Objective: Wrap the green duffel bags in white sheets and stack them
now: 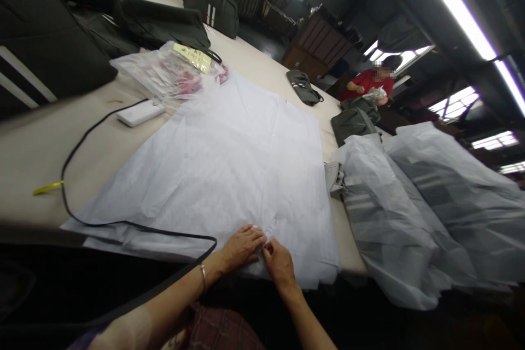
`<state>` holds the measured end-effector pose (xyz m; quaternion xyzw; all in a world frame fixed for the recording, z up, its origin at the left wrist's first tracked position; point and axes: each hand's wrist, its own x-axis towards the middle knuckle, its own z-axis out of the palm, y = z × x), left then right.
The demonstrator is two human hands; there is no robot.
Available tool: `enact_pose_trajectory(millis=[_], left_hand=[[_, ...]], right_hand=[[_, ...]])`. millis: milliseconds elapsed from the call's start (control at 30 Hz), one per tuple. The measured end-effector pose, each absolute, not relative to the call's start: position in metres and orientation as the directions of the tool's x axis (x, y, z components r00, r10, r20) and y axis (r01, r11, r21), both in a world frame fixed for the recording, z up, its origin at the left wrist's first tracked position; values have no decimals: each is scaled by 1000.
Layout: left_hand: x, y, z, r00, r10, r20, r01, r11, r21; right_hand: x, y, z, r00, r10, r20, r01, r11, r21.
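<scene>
A stack of thin white sheets (229,164), wrinkled and slightly see-through like plastic bags, lies spread over the table in front of me. My left hand (245,245) rests on the near edge of the stack, palm down with its fingers stretched out. Beside it, my right hand (280,263) is closed, thumb and forefinger pinching the edge of the top sheet at a small gathered crease. The two hands almost touch at the fingertips. What lies under my right palm is hidden.
A black cord (68,156) runs from a white power bank (140,112) past my left forearm. Beyond sits a clear plastic packet (164,74). Dark green bags (45,33) stand left; wrapped bags (394,219) lie right. A person in red (369,87) works farther back.
</scene>
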<state>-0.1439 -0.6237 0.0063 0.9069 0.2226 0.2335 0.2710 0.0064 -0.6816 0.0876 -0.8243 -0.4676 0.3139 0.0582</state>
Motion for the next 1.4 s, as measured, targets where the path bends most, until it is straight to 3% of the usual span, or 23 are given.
enact_pose_trajectory(millis=[167,333,467,700,1000,1400], left_hand=[[-145,-623,5,801,506,321,266,-781,565],[-144,-622,2,814,470,340,253,-815,522],[-144,-621,1,818,456,352,254,-834,490],[-156,-631,3,833,379,402,195,-883,428],[-173,-655,7,853,352,384,163,-880,446],[-175,-657,2,848,359,389,190,-892,410]], right_hand=[[10,-682,81,414,646,-641,514,-747,-421],[0,-694,79,414,604,-681,418,-791,-447],[-4,-704,91,381,646,-662,417,-759,-500],[7,-669,129,256,812,-525,406,-583,-704],[1,-609,102,91,767,-635,614,-545,-571],[2,-585,80,158,694,-703,862,-443,-244]])
